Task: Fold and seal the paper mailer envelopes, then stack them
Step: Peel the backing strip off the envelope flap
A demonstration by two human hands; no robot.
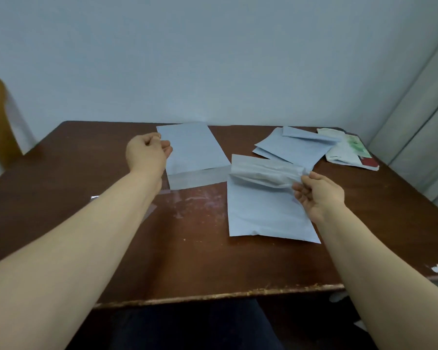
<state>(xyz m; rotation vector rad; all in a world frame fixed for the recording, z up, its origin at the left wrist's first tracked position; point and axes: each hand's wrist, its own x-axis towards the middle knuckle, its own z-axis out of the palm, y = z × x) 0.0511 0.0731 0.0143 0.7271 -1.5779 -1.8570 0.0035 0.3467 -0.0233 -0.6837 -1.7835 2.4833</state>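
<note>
A stack of pale blue paper mailer envelopes (195,152) lies at the back middle of the brown table (192,256). My left hand (147,152) hovers at the stack's left edge with its fingers curled; whether it pinches the top envelope's edge I cannot tell. One envelope (263,213) lies flat in front of my right hand (319,195). That hand pinches a crumpled whitish strip (266,174) at the envelope's top flap. A loose pile of further envelopes (293,147) lies at the back right.
Printed papers and a red booklet (352,152) sit at the table's back right corner. A wooden chair back (0,122) stands at the left. A pale wall (213,59) runs just behind the table. The table's front edge (213,296) is worn.
</note>
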